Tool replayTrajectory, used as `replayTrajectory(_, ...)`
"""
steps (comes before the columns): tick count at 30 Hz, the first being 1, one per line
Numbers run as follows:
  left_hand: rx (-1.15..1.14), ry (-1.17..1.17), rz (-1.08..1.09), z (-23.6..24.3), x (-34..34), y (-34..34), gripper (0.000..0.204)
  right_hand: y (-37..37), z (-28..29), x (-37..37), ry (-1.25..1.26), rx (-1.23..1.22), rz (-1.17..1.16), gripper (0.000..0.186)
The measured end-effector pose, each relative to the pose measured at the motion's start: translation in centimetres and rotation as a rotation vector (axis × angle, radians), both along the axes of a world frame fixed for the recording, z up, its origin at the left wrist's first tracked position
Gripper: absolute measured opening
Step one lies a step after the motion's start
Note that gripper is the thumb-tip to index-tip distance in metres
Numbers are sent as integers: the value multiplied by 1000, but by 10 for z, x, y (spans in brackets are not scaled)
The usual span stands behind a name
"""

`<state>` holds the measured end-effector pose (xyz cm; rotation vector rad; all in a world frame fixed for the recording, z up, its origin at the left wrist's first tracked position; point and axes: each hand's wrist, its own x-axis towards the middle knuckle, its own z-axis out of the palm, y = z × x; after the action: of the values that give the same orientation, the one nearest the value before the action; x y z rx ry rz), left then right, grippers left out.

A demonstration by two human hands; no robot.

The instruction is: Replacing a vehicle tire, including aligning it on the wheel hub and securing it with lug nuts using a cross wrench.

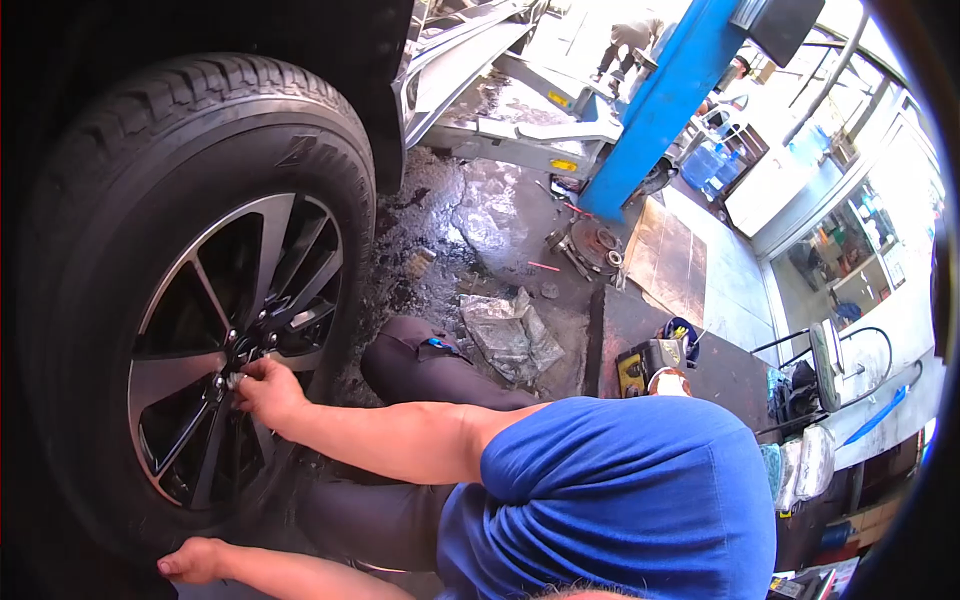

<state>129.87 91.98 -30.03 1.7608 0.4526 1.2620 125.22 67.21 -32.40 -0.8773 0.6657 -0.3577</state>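
A large black tire (310,125) on a black-and-silver alloy wheel (175,378) stands upright on the left. My right hand (272,396) reaches its hub, fingertips pinched on a small silver lug nut (236,381) at one of the studs. Other nuts or stud ends (232,335) show around the dark hub center. Lower down, beside the tire's bottom edge, my left hand (195,560) is closed with its fingers curled. Whatever it may hold is hidden.
My bent knee (405,350) is close to the wheel. Crumpled plastic sheeting (512,335) lies on the wet floor. Beyond are a rusty brake disc hub (592,248), a blue lift post (655,110), its arm (500,145) and cardboard (665,255). A yellow-black box (640,368) stands right.
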Motion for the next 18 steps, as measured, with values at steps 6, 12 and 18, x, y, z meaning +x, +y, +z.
replayTrajectory(6,85,-17,103,-5,2,-2,84,5,-10,-1,47,-60,-28,19)
replayTrajectory(12,202,15,61,-5,2,8,68,11,-19,-5,-34,-27,-168,12)
replayTrajectory(18,-67,-143,-165,0,0,-2,91,7,-17,-6,63,-53,-93,21)
